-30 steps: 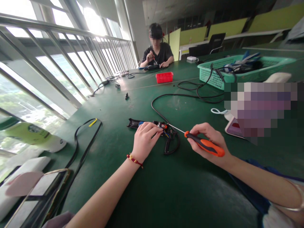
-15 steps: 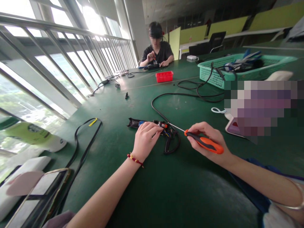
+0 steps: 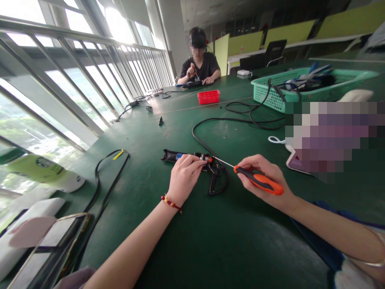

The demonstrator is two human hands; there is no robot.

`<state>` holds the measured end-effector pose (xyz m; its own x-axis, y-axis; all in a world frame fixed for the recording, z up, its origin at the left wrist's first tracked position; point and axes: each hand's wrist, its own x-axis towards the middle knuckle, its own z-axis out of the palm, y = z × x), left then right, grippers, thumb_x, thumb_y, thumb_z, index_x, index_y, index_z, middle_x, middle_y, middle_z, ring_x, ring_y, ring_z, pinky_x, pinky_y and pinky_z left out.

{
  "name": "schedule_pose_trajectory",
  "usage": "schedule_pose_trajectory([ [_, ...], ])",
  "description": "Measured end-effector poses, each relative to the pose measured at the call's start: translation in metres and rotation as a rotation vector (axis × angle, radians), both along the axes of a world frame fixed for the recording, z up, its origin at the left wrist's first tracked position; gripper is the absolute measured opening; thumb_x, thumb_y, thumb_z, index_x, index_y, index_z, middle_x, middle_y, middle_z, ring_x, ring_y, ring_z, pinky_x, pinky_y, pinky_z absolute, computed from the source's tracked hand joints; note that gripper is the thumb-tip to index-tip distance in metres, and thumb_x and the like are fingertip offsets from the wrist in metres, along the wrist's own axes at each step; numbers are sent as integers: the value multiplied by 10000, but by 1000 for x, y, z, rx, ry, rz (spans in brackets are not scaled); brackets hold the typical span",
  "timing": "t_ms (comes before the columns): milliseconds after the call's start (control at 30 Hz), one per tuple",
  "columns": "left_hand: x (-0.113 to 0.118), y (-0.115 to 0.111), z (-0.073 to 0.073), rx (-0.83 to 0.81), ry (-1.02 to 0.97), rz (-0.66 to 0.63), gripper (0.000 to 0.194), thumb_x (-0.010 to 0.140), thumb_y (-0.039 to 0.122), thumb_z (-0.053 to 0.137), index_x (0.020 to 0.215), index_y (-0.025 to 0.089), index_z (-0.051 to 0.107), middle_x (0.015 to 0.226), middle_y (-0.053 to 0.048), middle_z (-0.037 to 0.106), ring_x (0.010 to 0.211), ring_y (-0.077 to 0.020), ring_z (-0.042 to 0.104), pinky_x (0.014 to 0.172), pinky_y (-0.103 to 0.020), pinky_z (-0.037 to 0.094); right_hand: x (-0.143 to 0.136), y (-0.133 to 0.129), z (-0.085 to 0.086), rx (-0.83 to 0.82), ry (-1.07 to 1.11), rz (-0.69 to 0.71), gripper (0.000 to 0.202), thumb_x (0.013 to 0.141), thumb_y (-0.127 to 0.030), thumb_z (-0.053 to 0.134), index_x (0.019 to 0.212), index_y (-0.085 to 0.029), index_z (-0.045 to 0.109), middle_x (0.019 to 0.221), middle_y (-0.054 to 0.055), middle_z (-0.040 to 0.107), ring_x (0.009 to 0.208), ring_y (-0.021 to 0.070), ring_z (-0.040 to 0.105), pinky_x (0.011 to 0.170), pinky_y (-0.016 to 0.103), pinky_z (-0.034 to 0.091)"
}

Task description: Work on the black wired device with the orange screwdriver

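Note:
An opened black device [image 3: 170, 155] with a blue part, an orange-red part and thin coloured wires lies on the green table. My left hand [image 3: 185, 174] has its fingers pressed together on the middle of the device, covering part of it. My right hand [image 3: 264, 176] is closed round an orange and black screwdriver [image 3: 261, 181]. The screwdriver's thin shaft points left, and its tip reaches the device beside the orange-red part. A black cable [image 3: 200, 138] runs behind the device.
On the table [image 3: 186, 249] stand a red tray [image 3: 208, 97] and a green basket [image 3: 267, 96] with tools. A bottle [image 3: 45, 170], a phone [image 3: 60, 241] and a black strap [image 3: 112, 184] lie left. A person [image 3: 200, 66] sits across, holding a tool.
The view has shifted very slightly. The tool in the hand of the person across is tilted differently. My hands have hardly moved.

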<state>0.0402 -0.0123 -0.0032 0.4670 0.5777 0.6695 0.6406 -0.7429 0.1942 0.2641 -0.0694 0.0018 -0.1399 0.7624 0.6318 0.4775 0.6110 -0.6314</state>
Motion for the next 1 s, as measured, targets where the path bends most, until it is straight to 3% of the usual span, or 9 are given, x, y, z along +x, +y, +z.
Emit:
schedule_pose_trajectory([
  [233,0,-1,0,32,50,-8,169,863,161,515,892,191,679,862,-42,638,819,-160,540,739,-303,473,1,-1,-1,-19,-16,-10,199,757,-139,609,912,-222,517,758,-12,640,654,120,639,623,222,512],
  [367,1,-3,0,31,110,70,183,836,166,530,903,228,688,970,-47,608,898,-179,557,796,-336,467,1,-1,-2,7,-14,-11,209,750,-152,622,909,-229,509,772,-17,637,652,122,638,621,225,511],
  [467,1,-2,0,-40,75,171,261,819,212,555,1069,221,627,1116,-68,561,1011,-191,543,886,-349,451,2,1,-1,34,-25,10,189,755,-153,619,890,-230,511,793,-7,613,665,128,622,622,243,505],
  [567,-1,1,-3,-106,88,272,466,812,317,577,1253,198,483,1259,-97,508,1177,-240,458,1028,-440,343,3,2,2,53,-50,49,172,768,-134,593,900,-227,533,808,14,593,703,146,608,637,272,501],
  [667,-2,4,-6,-146,153,297,498,851,406,522,1290,190,435,1280,-98,513,1245,-265,394,1084,-512,218,1,2,4,63,-45,81,173,776,-116,571,906,-229,568,832,26,597,727,154,611,666,293,509],
  [867,2,2,-1,-131,219,342,509,802,553,543,1163,195,554,1010,-65,616,967,-242,545,955,-445,331,-4,-1,2,-41,119,15,102,756,-149,630,807,-230,594,766,8,647,669,152,631,645,279,532],
  [1000,6,-2,2,-151,247,295,532,777,582,555,1140,193,561,974,-48,599,869,-205,571,807,-346,411,-2,0,-3,-35,262,-54,75,779,-185,626,811,-227,572,710,-2,607,577,134,608,555,269,519],
])
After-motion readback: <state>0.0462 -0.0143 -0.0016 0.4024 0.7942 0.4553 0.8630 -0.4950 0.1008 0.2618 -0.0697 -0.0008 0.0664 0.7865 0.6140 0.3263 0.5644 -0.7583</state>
